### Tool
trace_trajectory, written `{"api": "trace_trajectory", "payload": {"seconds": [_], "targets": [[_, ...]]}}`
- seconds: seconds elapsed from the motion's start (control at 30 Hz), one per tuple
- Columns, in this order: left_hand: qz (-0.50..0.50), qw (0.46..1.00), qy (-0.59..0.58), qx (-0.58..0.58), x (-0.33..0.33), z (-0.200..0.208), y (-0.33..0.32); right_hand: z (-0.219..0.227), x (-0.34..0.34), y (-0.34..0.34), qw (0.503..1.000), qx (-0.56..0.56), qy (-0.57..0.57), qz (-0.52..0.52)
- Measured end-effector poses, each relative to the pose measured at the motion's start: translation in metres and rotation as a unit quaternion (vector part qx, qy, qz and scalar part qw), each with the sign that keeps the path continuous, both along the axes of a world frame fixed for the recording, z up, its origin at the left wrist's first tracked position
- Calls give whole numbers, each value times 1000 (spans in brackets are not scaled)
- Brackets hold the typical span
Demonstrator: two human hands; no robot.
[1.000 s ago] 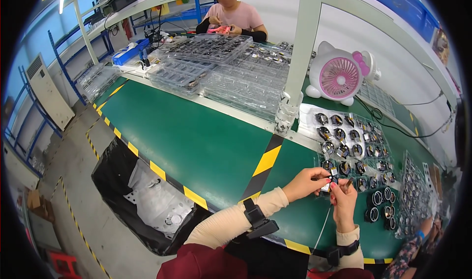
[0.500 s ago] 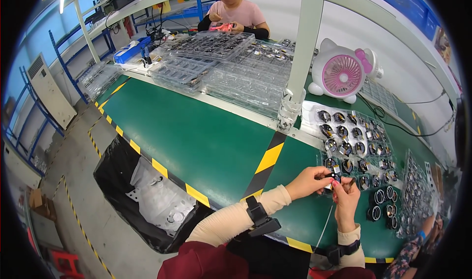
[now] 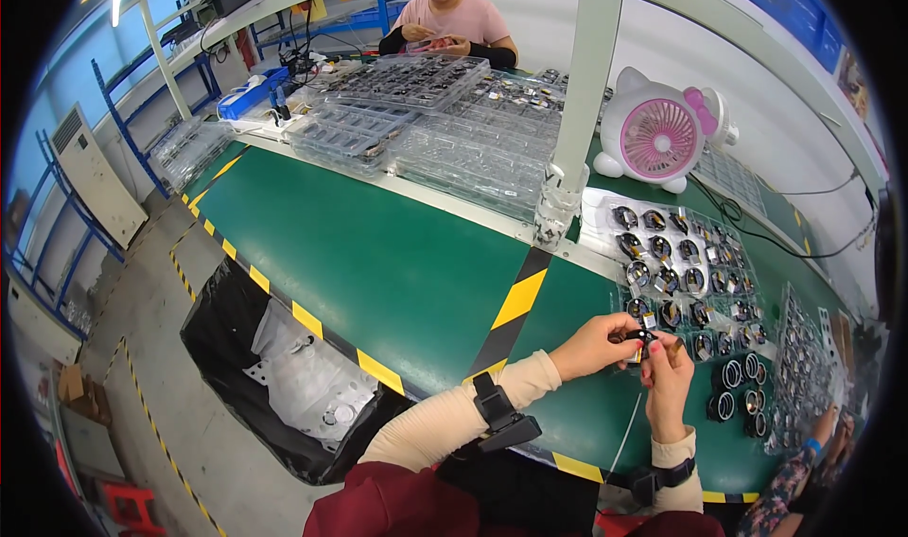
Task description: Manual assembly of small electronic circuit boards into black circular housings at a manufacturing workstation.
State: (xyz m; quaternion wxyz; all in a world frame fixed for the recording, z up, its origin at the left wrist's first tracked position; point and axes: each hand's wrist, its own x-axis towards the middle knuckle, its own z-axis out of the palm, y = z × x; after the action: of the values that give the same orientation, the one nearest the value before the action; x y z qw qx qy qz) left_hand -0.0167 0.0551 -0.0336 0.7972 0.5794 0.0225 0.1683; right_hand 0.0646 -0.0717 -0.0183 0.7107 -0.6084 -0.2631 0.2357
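Observation:
A small black part (image 3: 640,335) with a light-coloured piece on it sits between my two hands, just above the green table. My left hand (image 3: 591,350) pinches it from the left with thumb and fingertips. From the right, the fingers of my right hand (image 3: 668,378) close on the same part. A short dark stick-like thing shows at the right fingers; its kind cannot be made out. Right behind the hands lies a clear tray (image 3: 677,281) with rows of round black parts with small wires. Several black rings (image 3: 726,374) with silvery rims stand to the right of my right hand.
A white and pink fan (image 3: 654,140) stands behind the tray, near a white post (image 3: 588,83). Stacked clear trays (image 3: 416,78) lie across the far side, where a co-worker handles something. A black-lined bin (image 3: 227,348) is at the left. Another person's hands (image 3: 825,433) are at lower right.
Both hands stay in nearly the same place. The small black part has turned slightly between my fingers. The co-worker's hands have shifted a little.

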Motion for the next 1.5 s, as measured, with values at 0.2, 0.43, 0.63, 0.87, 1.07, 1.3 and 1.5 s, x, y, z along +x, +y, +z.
{"api": "trace_trajectory", "payload": {"seconds": [0.2,0.43,0.63,0.87,1.07,1.3,1.5], "targets": [[3,997,-1,73,-2,-4,0,3,6,-3,999,-9,42,29],[31,993,3,111,-3,-3,-8,-1,4,-9,984,-11,-165,-69],[52,996,67,-31,-5,4,5,5,-12,8,897,34,-430,-96],[22,973,72,-217,2,4,5,-1,-5,2,953,39,-294,-63],[33,978,73,-191,-1,3,-1,0,2,-1,998,46,31,-22],[70,994,73,-45,1,2,-7,-6,8,2,904,1,-404,-138],[60,984,106,-130,-1,-3,-3,-4,-3,4,831,37,-545,-100]]}}
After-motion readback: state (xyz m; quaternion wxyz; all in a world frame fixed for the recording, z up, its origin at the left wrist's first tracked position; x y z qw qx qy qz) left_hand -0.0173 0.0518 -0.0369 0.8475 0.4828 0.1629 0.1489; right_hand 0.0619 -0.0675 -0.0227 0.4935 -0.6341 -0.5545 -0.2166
